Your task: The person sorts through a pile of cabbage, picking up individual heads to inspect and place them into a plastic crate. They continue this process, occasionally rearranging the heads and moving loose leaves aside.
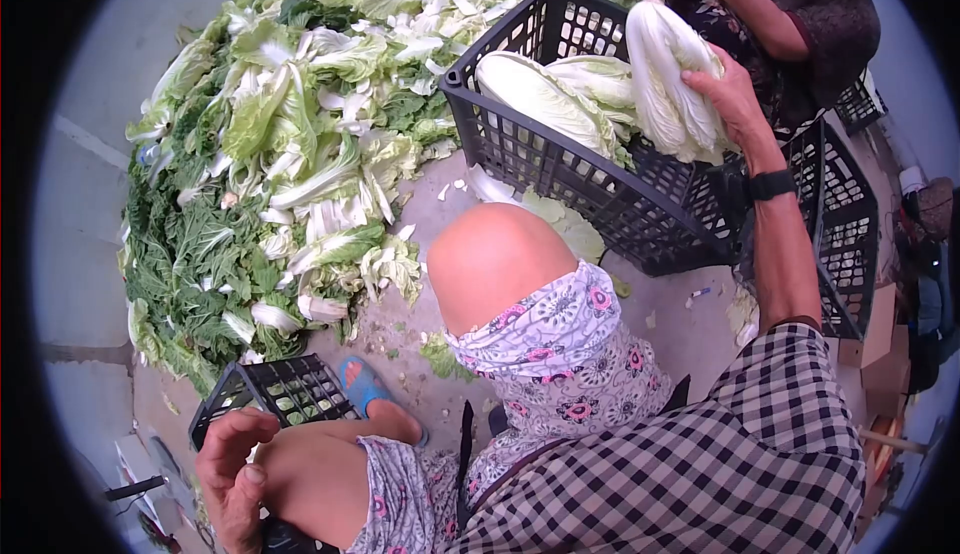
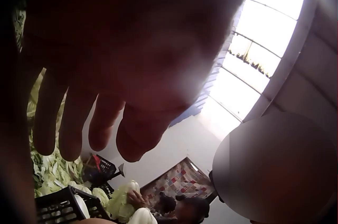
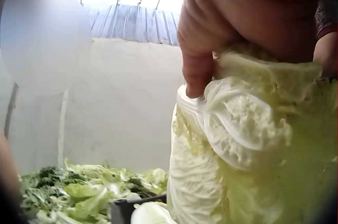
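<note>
My right hand (image 1: 738, 104) grips a pale napa cabbage (image 1: 668, 84) over the right part of a black plastic crate (image 1: 640, 216). Thumb and fingers spread around its side; in the right wrist view the same cabbage (image 3: 232, 145) fills much of the picture below the hand. Inside the crate lie other napa cabbages (image 1: 545, 104), partly hidden behind the held one. My left hand (image 1: 235, 474) hangs beside my knee, fingers loosely bent and holding nothing. In the left wrist view its fingers (image 2: 74, 121) point downward, dark against the light.
A big heap of loose cabbage leaves (image 1: 300, 144) covers the floor at the left and back. A small black crate (image 1: 290, 389) stands by my sandalled foot. More black crates (image 1: 845, 224) stand at right. Another person (image 1: 790, 24) is beyond the cabbage crate.
</note>
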Demonstrator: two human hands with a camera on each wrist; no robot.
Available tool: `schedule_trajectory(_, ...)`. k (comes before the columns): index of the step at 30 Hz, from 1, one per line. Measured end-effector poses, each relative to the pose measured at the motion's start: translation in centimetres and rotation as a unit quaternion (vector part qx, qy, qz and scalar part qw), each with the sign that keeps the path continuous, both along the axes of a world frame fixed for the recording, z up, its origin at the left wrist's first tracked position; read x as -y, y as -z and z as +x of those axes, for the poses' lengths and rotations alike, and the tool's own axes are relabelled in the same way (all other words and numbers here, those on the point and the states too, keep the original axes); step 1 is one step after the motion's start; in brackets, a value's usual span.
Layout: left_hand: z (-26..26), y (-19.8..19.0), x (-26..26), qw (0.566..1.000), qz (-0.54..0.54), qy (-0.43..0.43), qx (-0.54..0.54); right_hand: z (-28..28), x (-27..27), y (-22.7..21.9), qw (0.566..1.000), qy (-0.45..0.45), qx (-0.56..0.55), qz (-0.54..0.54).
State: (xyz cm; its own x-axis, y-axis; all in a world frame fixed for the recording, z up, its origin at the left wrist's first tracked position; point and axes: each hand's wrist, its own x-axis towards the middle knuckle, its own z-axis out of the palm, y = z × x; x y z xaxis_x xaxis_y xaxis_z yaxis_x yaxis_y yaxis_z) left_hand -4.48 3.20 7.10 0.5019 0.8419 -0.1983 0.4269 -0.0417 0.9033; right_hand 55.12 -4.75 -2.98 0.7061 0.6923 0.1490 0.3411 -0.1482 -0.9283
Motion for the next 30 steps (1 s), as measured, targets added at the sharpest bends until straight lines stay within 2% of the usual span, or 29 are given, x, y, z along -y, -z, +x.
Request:
schedule_trajectory(3, 1.4, -0.6, 0.5, 1.000, -0.004, -0.011, -0.007, 2.6, 1.2, 2.2, 0.999, 0.008, 0.022, -0.044)
schedule_trajectory(5, 1.3, -0.6, 0.5, 1.000, -0.004, -0.025, -0.004, 3.9, 2.1, 3.3, 0.990, 0.059, 0.062, -0.115)
schedule_trajectory(7, 1.3, -0.5, 0.2, 1.000, -0.006, -0.015, -0.009, 5.6, 3.0, 4.5, 0.969, 0.103, 0.098, -0.203)
schedule_trajectory(10, 0.3, 0.1, -0.8, 1.000, -0.010, 0.006, -0.006, 5.2, 4.0, 5.3, 0.941, 0.133, 0.142, -0.276)
schedule_trajectory(11, 0.4, 0.2, -1.0, 1.000, -0.011, 0.014, -0.002, 5.1, 4.0, 5.9, 0.929, 0.112, 0.174, -0.307)
schedule_trajectory(12, 0.5, 0.1, -0.9, 1.000, -0.010, 0.011, -0.003, 5.2, 4.3, 6.1, 0.940, 0.041, 0.122, -0.316)
schedule_trajectory(14, 1.0, -0.3, -0.6, 1.000, -0.006, 0.004, -0.004, 4.8, 4.3, 6.5, 0.940, 0.054, 0.116, -0.317)
schedule_trajectory(15, 0.9, -0.2, -0.6, 1.000, -0.004, -0.001, 0.003, 4.8, 3.9, 6.2, 0.944, 0.030, 0.128, -0.303)
schedule_trajectory(18, 0.4, 0.2, -0.7, 1.000, 0.002, -0.009, 0.020, 2.5, 2.1, 3.9, 0.979, -0.019, 0.073, -0.187)
schedule_trajectory(21, -0.4, 0.5, -0.9, 0.999, 0.013, -0.011, 0.033, -0.9, -0.5, 1.0, 0.974, -0.115, 0.135, -0.139)
schedule_trajectory(22, -0.8, 0.8, -0.9, 0.999, 0.018, -0.016, 0.040, -2.6, -1.3, 0.0, 0.973, -0.151, 0.121, -0.130)
schedule_trajectory(24, -1.7, 1.0, -1.1, 0.998, 0.026, -0.030, 0.049, -6.7, -2.8, -1.9, 0.964, -0.224, 0.092, -0.109)
schedule_trajectory(26, -2.7, 1.2, -1.3, 0.997, 0.032, -0.053, 0.051, -10.7, -4.4, -3.1, 0.938, -0.276, 0.174, -0.117)
schedule_trajectory(28, -4.5, 1.5, -1.5, 0.994, 0.069, -0.064, 0.051, -14.4, -5.5, -3.5, 0.902, -0.357, 0.235, -0.057)
schedule_trajectory(30, -7.3, 3.0, -2.2, 0.983, 0.059, -0.167, 0.036, -18.4, -6.2, -4.2, 0.886, -0.417, 0.197, -0.041)
